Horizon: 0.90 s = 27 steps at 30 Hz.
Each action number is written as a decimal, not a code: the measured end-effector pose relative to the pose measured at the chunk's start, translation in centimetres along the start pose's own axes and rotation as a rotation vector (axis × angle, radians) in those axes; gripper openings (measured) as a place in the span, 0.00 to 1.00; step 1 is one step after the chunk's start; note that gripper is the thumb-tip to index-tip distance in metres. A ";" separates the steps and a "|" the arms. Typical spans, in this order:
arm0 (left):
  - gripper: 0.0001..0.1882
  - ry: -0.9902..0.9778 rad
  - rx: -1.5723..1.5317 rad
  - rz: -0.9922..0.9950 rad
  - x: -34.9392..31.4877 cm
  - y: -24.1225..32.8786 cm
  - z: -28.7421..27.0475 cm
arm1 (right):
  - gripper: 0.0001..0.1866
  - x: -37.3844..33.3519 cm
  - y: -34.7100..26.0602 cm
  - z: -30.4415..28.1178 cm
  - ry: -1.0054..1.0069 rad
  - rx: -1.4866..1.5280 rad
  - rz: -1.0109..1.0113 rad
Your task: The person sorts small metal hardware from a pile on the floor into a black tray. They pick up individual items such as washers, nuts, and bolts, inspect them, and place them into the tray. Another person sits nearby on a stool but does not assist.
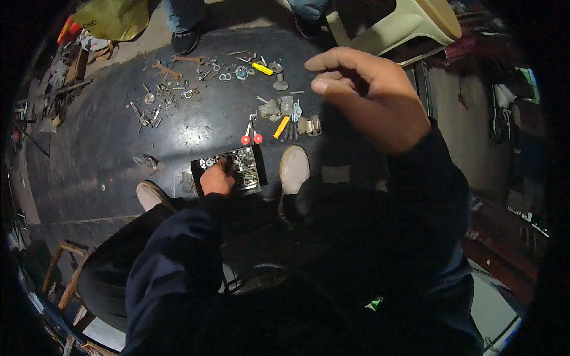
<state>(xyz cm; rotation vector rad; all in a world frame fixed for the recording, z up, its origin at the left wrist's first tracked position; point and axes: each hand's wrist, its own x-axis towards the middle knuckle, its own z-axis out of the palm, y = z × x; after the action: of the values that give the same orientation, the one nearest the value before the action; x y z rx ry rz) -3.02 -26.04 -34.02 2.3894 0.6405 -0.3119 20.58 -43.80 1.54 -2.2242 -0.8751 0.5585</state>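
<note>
My left hand (218, 179) reaches down into a dark open box (259, 169) of loose metal hardware (243, 160), between my shoes. Its fingers are bent together among the parts, and whatever they hold is hidden. My right hand (380, 89) is raised at the upper right, close to the camera. Its thumb and index finger are apart, with nothing visible between them. Just beyond the box lie pliers with red grip ends (252, 139). To their right are a yellow-handled tool (281, 127), several dark-handled tools (292, 127) and small metal fittings (313, 125).
Loose bolts and metal pieces (148, 107), wrenches (168, 72), washers (225, 77) and a yellow screwdriver (262, 69) lie scattered on the dark floor mat (89, 148). A pale plastic stool (404, 29) stands at the upper right. Another person's shoe (186, 40) is at the far edge.
</note>
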 end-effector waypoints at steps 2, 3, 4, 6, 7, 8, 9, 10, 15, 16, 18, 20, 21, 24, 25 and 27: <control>0.13 -0.056 -0.033 -0.004 -0.1 0.4 -0.2 | 0.17 -0.1 0.1 0.1 0.015 0.010 0.014; 0.11 -0.084 -0.062 -0.015 -0.1 0.6 -0.3 | 0.17 -0.2 0.1 0.2 0.031 -0.024 0.018; 0.12 -0.123 -0.117 -0.031 -0.1 0.8 -0.2 | 0.17 -0.2 0.1 0.2 0.047 -0.056 0.021; 0.12 -0.154 -0.133 0.016 0.0 1.2 0.2 | 0.17 -0.3 0.1 0.1 0.057 -0.097 0.037; 0.13 -0.168 -0.144 0.038 0.0 1.2 0.5 | 0.18 -0.3 0.2 0.0 0.050 -0.106 0.051; 0.17 -0.164 -0.220 0.023 0.2 1.2 0.9 | 0.18 -0.4 0.2 -0.2 0.051 -0.130 0.034; 0.18 -0.143 -0.201 0.038 0.3 1.1 1.1 | 0.18 -0.4 0.2 -0.4 0.056 -0.127 0.043; 0.18 -0.149 -0.199 0.038 0.5 1.0 1.3 | 0.17 -0.3 0.3 -0.5 0.069 -0.138 0.021; 0.17 -0.165 -0.565 0.106 2.0 0.6 -0.1 | 0.17 -0.5 1.1 -0.6 0.106 -0.099 0.007; 0.17 -0.232 -0.667 0.089 2.4 0.9 -1.2 | 0.17 -0.5 1.3 -0.5 0.098 -0.081 0.026; 0.17 -0.217 -0.537 0.057 3.2 2.1 -4.1 | 0.16 -0.5 1.6 -0.5 0.084 -0.063 0.040; 0.17 -0.235 -0.547 -0.018 3.3 4.3 -8.0 | 0.16 -0.4 1.7 -0.4 0.076 -0.071 0.015; 0.18 -0.260 -0.525 0.051 3.4 5.5 -10.6 | 0.15 -0.4 1.7 -0.3 0.069 -0.061 0.024; 0.22 -0.285 -0.568 0.121 1.5 9.6 -19.0 | 0.14 -0.4 1.7 0.0 0.072 -0.082 -0.010; 0.23 -0.298 -0.575 0.207 0.6 10.7 -21.8 | 0.14 -0.4 1.8 0.0 0.062 -0.082 -0.007; 0.25 -0.304 -0.515 0.296 -1.4 12.5 -27.2 | 0.14 -0.4 1.9 0.1 0.050 -0.083 -0.031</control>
<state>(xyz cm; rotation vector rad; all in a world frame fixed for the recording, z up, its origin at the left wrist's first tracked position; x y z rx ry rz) 3.86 -17.70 -6.09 1.8564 0.1880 -0.3264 21.02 -45.09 0.14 -2.2853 -0.9203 0.4574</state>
